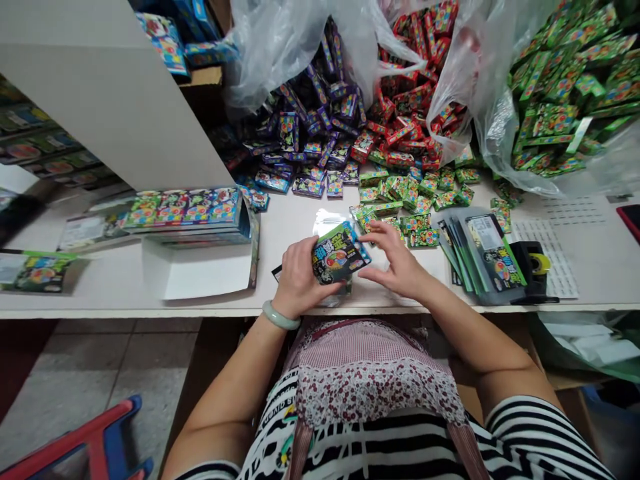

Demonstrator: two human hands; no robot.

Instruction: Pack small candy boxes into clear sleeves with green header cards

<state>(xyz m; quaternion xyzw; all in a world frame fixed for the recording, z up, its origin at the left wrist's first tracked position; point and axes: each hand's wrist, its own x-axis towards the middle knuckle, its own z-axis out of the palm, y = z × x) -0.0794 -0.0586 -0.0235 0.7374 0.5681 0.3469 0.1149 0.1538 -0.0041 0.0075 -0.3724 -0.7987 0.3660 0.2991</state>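
My left hand (pixel 299 275) grips a dark printed card pack (pixel 339 256) with a clear plastic blister behind it, held just above the white table (pixel 200 303) near its front edge. The fingers of my right hand (pixel 397 261) are spread and touch the pack's right edge and top corner. Small green boxes (pixel 400 200) lie scattered just beyond my hands. Further back sit a pile of purple boxes (pixel 320 133) and a pile of red boxes (pixel 407 107). A clear bag of green boxes (pixel 565 87) lies at the back right.
A stack of dark printed cards (pixel 480 257) lies right of my hands, with a black tape dispenser (pixel 535 270) beside it. Left of me stands an open display box of finished packs (pixel 190 213). A white panel (pixel 110 100) rises at the back left. A red and blue stool (pixel 85 440) stands on the floor.
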